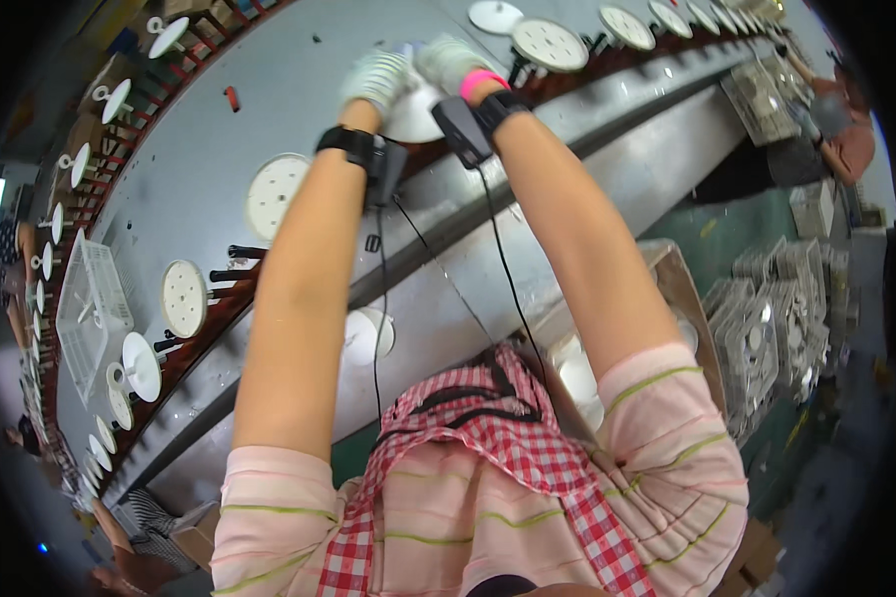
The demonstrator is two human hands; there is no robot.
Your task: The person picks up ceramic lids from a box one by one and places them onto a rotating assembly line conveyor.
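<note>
Both my arms reach forward to the far side of the belt line, and both hands wear pale striped gloves. My left hand (376,80) and my right hand (448,62) meet over a white round disc (413,117), which shows partly below and between them. Their fingers are hidden and blurred, so I cannot tell how they close on it. Just right of my right hand stands a cream round plate with small holes (550,45). Another holed plate (277,196) is partly behind my left forearm. A pink band circles my right wrist, and dark devices are strapped to both wrists.
Rows of white discs on stands follow both edges of the grey work surface (184,149). A white plastic basket (92,308) stands at left. A cardboard box of white parts (579,383) is by my right elbow; stacked clear trays (767,328) lie beyond. Co-workers stand at both sides.
</note>
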